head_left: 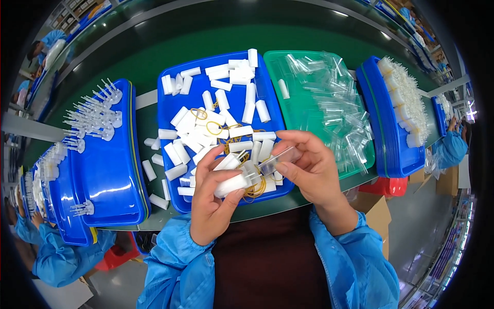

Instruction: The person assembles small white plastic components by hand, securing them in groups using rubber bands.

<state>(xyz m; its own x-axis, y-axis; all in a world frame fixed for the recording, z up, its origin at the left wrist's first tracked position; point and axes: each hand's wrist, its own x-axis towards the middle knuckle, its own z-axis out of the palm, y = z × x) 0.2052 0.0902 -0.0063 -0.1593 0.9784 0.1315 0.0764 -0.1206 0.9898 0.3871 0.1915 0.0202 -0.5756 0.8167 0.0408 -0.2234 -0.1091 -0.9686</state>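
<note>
My left hand point(212, 201) is closed around a white rounded block point(230, 186) with a clear plastic end that points to the right. A second white piece shows between its fingers; whether the two are joined I cannot tell. Thumb and fingers of my right hand point(315, 167) pinch a flat clear plastic piece point(280, 160), its left end close to the clear end of the block. Whether they touch is hard to see. Below both hands lies a blue tray point(165, 110) with many white blocks point(186, 121) and yellow rubber bands point(215, 128).
Right of the blue tray, a green tray point(278, 110) holds clear plastic pieces point(337, 110) and one white block. Stacked blue trays point(373, 110) at right carry white bristly parts point(404, 98). At left, another blue tray stack point(116, 170) bears clear pronged parts point(98, 116). A co-worker's blue sleeve point(72, 257) shows at lower left.
</note>
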